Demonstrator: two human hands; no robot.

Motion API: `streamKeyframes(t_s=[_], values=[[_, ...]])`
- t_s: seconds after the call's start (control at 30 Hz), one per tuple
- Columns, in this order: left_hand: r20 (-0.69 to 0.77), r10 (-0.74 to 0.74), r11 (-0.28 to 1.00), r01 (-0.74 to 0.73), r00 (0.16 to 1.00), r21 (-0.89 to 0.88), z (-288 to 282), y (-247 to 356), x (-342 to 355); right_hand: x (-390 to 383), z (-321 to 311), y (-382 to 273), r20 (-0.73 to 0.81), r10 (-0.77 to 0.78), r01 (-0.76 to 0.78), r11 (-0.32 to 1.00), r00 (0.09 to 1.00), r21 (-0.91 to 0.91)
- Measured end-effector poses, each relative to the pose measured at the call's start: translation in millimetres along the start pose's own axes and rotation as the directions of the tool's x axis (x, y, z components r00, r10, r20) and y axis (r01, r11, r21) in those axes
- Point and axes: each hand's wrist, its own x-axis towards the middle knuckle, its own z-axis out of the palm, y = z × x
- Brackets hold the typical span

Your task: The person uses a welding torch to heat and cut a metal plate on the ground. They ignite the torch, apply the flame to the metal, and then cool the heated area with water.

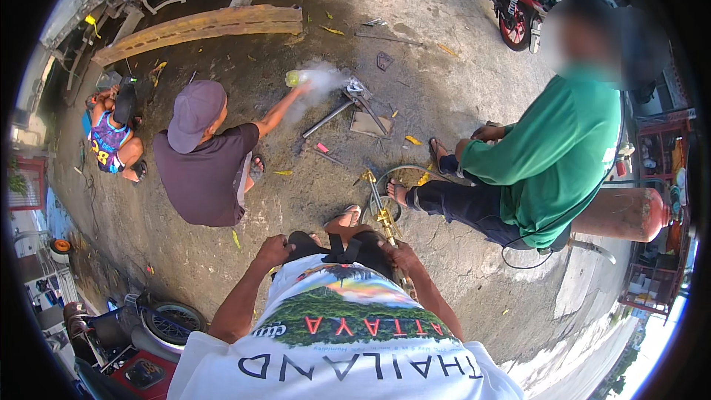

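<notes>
My right hand (pixel 401 255) is closed around a brass cutting torch (pixel 384 216), which points away from me past my right knee. Hoses (pixel 415 168) loop on the ground beside it. My left hand (pixel 274 250) sits at my left knee, its fingers curled; whatever may be in them is hidden. Ahead, a crouching co-worker (pixel 200 163) in a dark shirt and cap stretches an arm out with a yellow-green container (pixel 293 78). White vapour (pixel 324 80) rises between it and a metal piece (pixel 357 89). A metal bar or pipe (pixel 328 119) lies close by.
A person in green (pixel 559 152) sits at right, near a reddish gas cylinder (pixel 622 215). Another person (pixel 111 133) squats far left. A rusty beam (pixel 200 31) lies behind. Motorcycles stand at upper right (pixel 515 11) and lower left (pixel 174 324). A flat plate (pixel 370 124) rests on the concrete.
</notes>
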Motion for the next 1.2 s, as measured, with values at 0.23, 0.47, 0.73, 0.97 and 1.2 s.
streamKeyframes(t_s=[0.23,0.47,0.73,0.97,1.2], values=[[-0.123,-0.203,0.933,0.154,0.971,-0.324,74,-124,-7,-2,27,39,0.089,-0.069,0.073,0.996,0.994,-0.048],[0.081,-0.621,0.598,0.539,0.779,-0.593,145,-192,-105,-30,46,67,0.149,-0.072,0.118,0.937,0.986,-0.328],[0.104,-0.647,0.469,0.502,0.756,-0.727,193,-174,-128,-7,33,103,0.260,-0.108,0.201,0.909,0.960,-0.364],[-0.007,-0.497,0.544,0.305,0.868,-0.782,216,-122,-112,11,-8,126,0.124,-0.067,0.102,0.950,0.990,-0.295],[-0.070,-0.538,0.589,0.316,0.840,-0.744,222,-106,-126,-6,-39,118,0.109,-0.020,0.018,1.000,0.994,0.016]])
